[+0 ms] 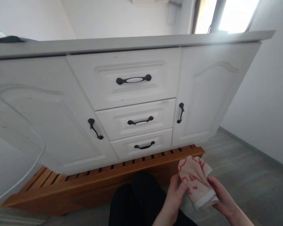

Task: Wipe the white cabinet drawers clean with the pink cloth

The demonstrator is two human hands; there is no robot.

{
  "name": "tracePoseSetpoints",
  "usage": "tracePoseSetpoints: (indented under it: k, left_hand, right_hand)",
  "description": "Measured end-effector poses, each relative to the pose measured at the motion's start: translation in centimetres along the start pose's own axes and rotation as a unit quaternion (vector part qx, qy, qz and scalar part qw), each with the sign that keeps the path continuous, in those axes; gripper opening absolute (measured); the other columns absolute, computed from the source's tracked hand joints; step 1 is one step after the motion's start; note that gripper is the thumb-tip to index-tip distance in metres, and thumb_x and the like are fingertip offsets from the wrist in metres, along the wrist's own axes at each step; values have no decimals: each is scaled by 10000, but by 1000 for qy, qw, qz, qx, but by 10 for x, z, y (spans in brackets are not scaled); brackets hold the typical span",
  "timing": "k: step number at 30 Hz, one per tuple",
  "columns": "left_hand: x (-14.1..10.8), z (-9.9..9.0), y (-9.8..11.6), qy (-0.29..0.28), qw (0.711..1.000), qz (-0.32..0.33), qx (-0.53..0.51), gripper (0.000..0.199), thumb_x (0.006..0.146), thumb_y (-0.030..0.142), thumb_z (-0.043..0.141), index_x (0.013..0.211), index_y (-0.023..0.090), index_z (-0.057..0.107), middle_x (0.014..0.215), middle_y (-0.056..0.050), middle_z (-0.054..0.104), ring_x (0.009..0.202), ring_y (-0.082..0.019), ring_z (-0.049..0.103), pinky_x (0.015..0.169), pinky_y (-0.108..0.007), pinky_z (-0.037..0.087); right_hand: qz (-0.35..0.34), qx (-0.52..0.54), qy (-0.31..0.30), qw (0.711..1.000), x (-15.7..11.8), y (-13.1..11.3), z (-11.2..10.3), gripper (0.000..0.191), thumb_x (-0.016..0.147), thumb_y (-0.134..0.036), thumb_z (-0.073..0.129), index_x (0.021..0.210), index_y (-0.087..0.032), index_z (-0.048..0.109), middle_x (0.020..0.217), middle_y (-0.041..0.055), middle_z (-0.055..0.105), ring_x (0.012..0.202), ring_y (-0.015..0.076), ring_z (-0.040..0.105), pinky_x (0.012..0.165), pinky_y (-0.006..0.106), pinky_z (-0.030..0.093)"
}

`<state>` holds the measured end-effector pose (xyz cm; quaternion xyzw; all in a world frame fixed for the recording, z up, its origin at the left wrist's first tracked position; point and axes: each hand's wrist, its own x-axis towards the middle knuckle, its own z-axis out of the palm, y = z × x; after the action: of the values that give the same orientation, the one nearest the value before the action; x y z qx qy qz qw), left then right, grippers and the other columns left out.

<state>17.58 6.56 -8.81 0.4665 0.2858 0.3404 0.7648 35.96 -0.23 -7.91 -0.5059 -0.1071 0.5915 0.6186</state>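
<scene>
White cabinet (122, 94) ahead; we pinch the folded cloth (196, 180) between left hand (176, 191) and right hand (223, 197), seemingly by its edges; keep corners aligned.

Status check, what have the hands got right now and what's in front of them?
Left hand and right hand both grip the folded pink patterned cloth. White cabinet ahead, drawers and doors shut. Nothing between hands and cabinet.
</scene>
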Motion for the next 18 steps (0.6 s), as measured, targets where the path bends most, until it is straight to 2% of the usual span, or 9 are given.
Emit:
tracePoseSetpoints:
  k: [2,4,6,9,13,16,18]
  left_hand:
    - [-5,12,3,-7,993,-25,-114,627,828,560,752,1259,126,620,1332,-170,637,1282,-333,564,1123,-446,429]
    - [-10,19,4,13,988,-43,-149,664,732,450,839,1261,121,610,1291,-159,668,1229,-335,605,1083,-432,463]
    - [-12,19,5,35,990,-46,-126,682,658,293,825,1284,139,601,1270,-128,686,1199,-326,622,1055,-417,478]
    - [-12,15,10,45,990,-43,-130,681,606,177,697,1281,157,617,1275,-94,688,1206,-307,612,1052,-391,459]
    - [-10,7,12,24,985,-42,-164,659,613,210,681,1267,150,634,1282,-106,679,1217,-306,599,1059,-381,439]
    - [-8,0,1,71,996,-22,-52,668,657,280,726,1303,167,601,1377,-114,619,1310,-301,533,1148,-384,366]
    - [-9,-3,-8,113,993,-35,26,743,710,428,775,1358,146,546,1453,-151,547,1368,-308,477,1183,-390,330]
  right_hand:
    - [-17,40,-36,998,-5,5,7,485,722,-535,780,1146,-302,748,1387,77,640,1311,307,578,1087,454,510]
    - [-42,54,-46,997,-9,9,14,574,756,-557,792,1288,-378,672,1491,18,556,1365,268,531,1105,421,497]
    - [-32,44,-46,997,-12,11,20,634,783,-555,799,1361,-367,617,1486,38,563,1359,274,535,1118,440,485]
    - [-47,34,-50,997,-13,6,26,574,833,-507,784,1343,-306,616,1375,81,650,1295,297,589,1123,468,472]
    - [-56,46,-75,995,-11,-1,25,481,861,-451,769,1299,-301,642,1279,72,703,1215,286,641,1094,444,491]
    - [-45,11,-69,997,-9,-3,19,516,838,-442,790,1304,-260,662,1286,99,697,1196,293,649,1089,442,489]
    - [-64,-37,-41,996,-9,-5,16,537,787,-458,827,1258,-231,702,1279,110,699,1209,307,639,1108,442,469]
